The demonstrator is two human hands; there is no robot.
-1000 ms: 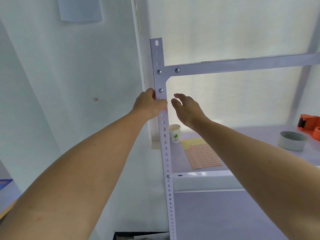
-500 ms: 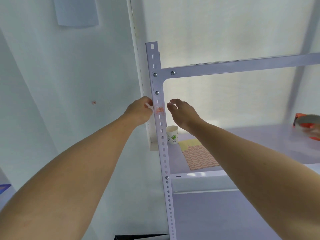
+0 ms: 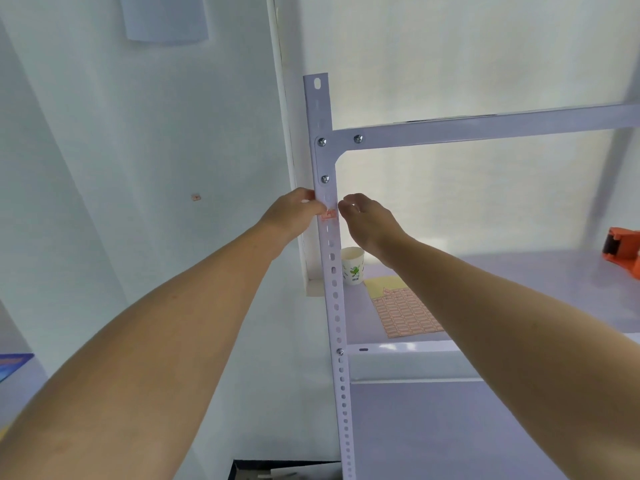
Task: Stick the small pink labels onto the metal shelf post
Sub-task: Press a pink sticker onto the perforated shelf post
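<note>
Pink label on the shelf post, a hand at each side.

A small pink label [image 3: 329,215] sits on the front of the perforated metal shelf post [image 3: 333,271], just below the corner bracket. The left hand [image 3: 294,213] touches the post's left edge, fingers curled together by the label; the right hand [image 3: 367,220] is just beside the right edge, fingers loosely bent, holding nothing. On the shelf [image 3: 519,271] behind lie a label sheet [image 3: 405,315], a paper cup [image 3: 352,266] and an orange tape dispenser [image 3: 623,251].
</note>
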